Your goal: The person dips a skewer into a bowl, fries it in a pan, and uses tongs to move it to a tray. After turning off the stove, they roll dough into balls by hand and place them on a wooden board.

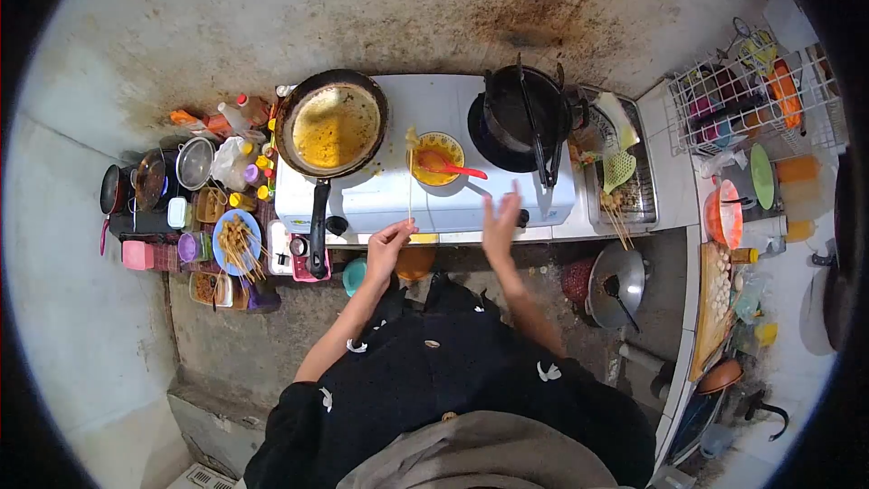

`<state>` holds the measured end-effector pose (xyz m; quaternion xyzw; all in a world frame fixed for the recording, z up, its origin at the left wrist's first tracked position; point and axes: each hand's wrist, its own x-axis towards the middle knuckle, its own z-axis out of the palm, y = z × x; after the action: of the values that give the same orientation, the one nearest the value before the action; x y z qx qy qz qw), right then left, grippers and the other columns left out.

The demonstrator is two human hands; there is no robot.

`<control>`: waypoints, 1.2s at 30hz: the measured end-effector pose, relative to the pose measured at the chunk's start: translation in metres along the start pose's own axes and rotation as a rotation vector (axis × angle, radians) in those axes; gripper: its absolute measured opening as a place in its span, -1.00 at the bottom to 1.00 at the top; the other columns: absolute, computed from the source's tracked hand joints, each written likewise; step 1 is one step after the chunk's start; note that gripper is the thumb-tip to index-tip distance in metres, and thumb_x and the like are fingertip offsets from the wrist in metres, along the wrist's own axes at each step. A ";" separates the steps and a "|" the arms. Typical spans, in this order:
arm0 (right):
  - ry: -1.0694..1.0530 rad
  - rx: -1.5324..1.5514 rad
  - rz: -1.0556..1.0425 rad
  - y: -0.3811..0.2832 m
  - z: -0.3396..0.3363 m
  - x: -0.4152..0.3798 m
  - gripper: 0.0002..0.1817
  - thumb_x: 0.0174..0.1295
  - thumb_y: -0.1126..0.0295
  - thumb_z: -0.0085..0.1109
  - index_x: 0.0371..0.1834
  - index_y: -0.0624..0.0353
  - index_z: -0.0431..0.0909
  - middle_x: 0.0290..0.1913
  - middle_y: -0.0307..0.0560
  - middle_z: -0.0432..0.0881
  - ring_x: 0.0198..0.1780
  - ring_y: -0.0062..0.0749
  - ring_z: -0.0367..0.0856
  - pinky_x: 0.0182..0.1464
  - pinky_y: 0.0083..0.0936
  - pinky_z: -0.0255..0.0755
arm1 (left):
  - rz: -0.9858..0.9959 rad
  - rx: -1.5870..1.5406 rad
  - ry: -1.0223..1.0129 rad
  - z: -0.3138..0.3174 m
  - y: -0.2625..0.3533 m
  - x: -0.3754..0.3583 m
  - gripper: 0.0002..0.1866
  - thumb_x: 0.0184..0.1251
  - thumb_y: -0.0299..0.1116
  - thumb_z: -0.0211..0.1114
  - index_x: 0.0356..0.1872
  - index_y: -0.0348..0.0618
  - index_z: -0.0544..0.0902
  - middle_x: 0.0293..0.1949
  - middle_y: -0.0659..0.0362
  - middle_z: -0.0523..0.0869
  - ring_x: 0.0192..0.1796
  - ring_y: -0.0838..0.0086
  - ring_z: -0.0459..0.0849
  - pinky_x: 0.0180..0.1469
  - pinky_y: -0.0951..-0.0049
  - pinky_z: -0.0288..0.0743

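My left hand (389, 252) pinches the lower end of a thin skewer (410, 190), whose food-covered tip reaches the left rim of a patterned bowl (419, 175). Inside that bowl are an orange-yellow liquid and a red spoon (466, 171) with its handle pointing right. My right hand (501, 228) is slightly blurred, fingers apart and empty, in front of the stove, below and right of the bowl. To the left, a frying pan (333, 124) with a yellow, oily-looking layer sits on the white stove (444, 210), its black handle toward me.
A black pot (523, 111) with tongs across it stands on the right burner. Skewers (237, 244) lie on a blue plate (220, 258) at left; others (616, 217) rest by the sink (644, 204). A metal wok (615, 285) is low at right. A wire rack (692, 131) stands farther right.
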<state>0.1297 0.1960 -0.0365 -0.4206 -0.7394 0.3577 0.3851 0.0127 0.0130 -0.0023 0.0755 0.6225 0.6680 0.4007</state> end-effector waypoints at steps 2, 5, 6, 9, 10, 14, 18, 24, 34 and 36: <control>-0.103 0.067 0.113 0.000 0.020 -0.009 -0.39 0.21 0.27 0.07 0.26 0.26 0.06 -0.26 -0.16 0.33 -0.28 -0.54 0.28 -0.20 -0.63 0.25 | 0.010 0.000 -0.037 0.002 -0.009 -0.004 -0.70 0.21 -0.30 0.22 -0.13 -0.30 0.60 -0.30 0.20 0.68 -0.25 0.68 0.53 -0.12 0.66 0.35; -0.247 0.273 0.221 -0.010 0.042 0.009 -0.52 0.22 0.20 0.05 0.15 0.16 0.25 -0.45 -0.19 0.39 -0.42 -0.49 0.36 -0.32 -0.54 0.29 | -0.026 0.044 -0.034 0.007 -0.007 -0.012 -0.71 0.21 -0.31 0.21 -0.14 -0.32 0.60 -0.32 0.20 0.68 -0.27 0.68 0.52 -0.14 0.67 0.35; -0.192 0.309 0.238 -0.017 0.045 0.018 -0.63 0.25 0.23 -0.01 0.06 0.17 0.33 -0.47 -0.17 0.44 -0.45 -0.48 0.40 -0.35 -0.52 0.30 | -0.034 0.051 -0.040 0.007 -0.008 -0.013 -0.71 0.21 -0.32 0.21 -0.14 -0.33 0.60 -0.33 0.21 0.68 -0.28 0.68 0.51 -0.15 0.67 0.35; -0.105 0.304 0.202 -0.024 0.049 0.035 -0.74 0.29 0.27 -0.09 -0.11 0.20 0.46 -0.47 -0.10 0.53 -0.45 -0.46 0.48 -0.38 -0.51 0.32 | -0.035 0.032 -0.041 0.004 -0.013 -0.013 -0.70 0.22 -0.30 0.20 -0.12 -0.30 0.60 -0.34 0.24 0.67 -0.33 0.70 0.48 -0.18 0.69 0.34; -0.072 0.263 0.146 -0.026 0.047 0.038 -0.74 0.30 0.29 -0.12 -0.18 0.22 0.50 -0.44 -0.05 0.56 -0.42 -0.45 0.52 -0.37 -0.51 0.33 | -0.041 0.029 -0.039 0.003 -0.012 -0.013 -0.70 0.23 -0.29 0.19 -0.12 -0.29 0.60 -0.34 0.25 0.66 -0.33 0.71 0.47 -0.19 0.69 0.34; -0.134 0.160 0.131 -0.025 0.036 0.043 -0.76 0.29 0.32 -0.11 -0.20 0.21 0.51 -0.41 -0.01 0.59 -0.41 -0.46 0.56 -0.36 -0.52 0.38 | -0.030 0.018 -0.014 -0.003 -0.014 -0.009 -0.70 0.23 -0.27 0.18 -0.11 -0.24 0.60 -0.35 0.27 0.66 -0.36 0.73 0.43 -0.24 0.71 0.31; 0.029 0.381 0.236 -0.030 0.034 0.038 -0.76 0.29 0.34 -0.14 -0.20 0.24 0.50 -0.46 -0.10 0.57 -0.48 -0.53 0.52 -0.42 -0.59 0.35 | -0.058 -0.009 0.012 -0.004 -0.014 -0.004 -0.70 0.21 -0.28 0.19 -0.10 -0.22 0.61 -0.36 0.30 0.66 -0.42 0.76 0.37 -0.32 0.74 0.26; 0.091 0.411 0.261 -0.033 0.022 0.036 -0.75 0.32 0.35 -0.17 -0.19 0.27 0.47 -0.50 -0.23 0.44 -0.53 -0.65 0.36 -0.41 -0.68 0.32 | -0.114 -0.054 0.012 -0.004 -0.015 -0.006 -0.71 0.20 -0.29 0.20 -0.11 -0.21 0.61 -0.36 0.31 0.66 -0.43 0.76 0.36 -0.31 0.75 0.26; -0.080 0.297 -0.073 -0.050 0.024 0.040 -0.76 0.31 0.35 -0.10 -0.15 0.26 0.50 -0.45 -0.17 0.52 -0.44 -0.64 0.48 -0.34 -0.65 0.37 | -0.120 -0.040 -0.033 -0.006 -0.014 -0.010 -0.72 0.20 -0.28 0.22 -0.13 -0.22 0.62 -0.36 0.29 0.66 -0.41 0.75 0.40 -0.28 0.73 0.30; -0.070 0.281 -0.078 -0.052 0.023 0.044 -0.78 0.29 0.38 -0.10 -0.16 0.26 0.51 -0.41 -0.12 0.54 -0.43 -0.55 0.51 -0.34 -0.62 0.38 | -0.114 -0.039 -0.038 -0.008 -0.015 -0.011 -0.72 0.20 -0.28 0.22 -0.14 -0.22 0.62 -0.37 0.29 0.66 -0.40 0.75 0.41 -0.28 0.73 0.30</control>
<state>0.0758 0.2103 0.0095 -0.3210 -0.7109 0.4567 0.4279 0.0214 -0.0012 -0.0128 0.0450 0.6050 0.6545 0.4512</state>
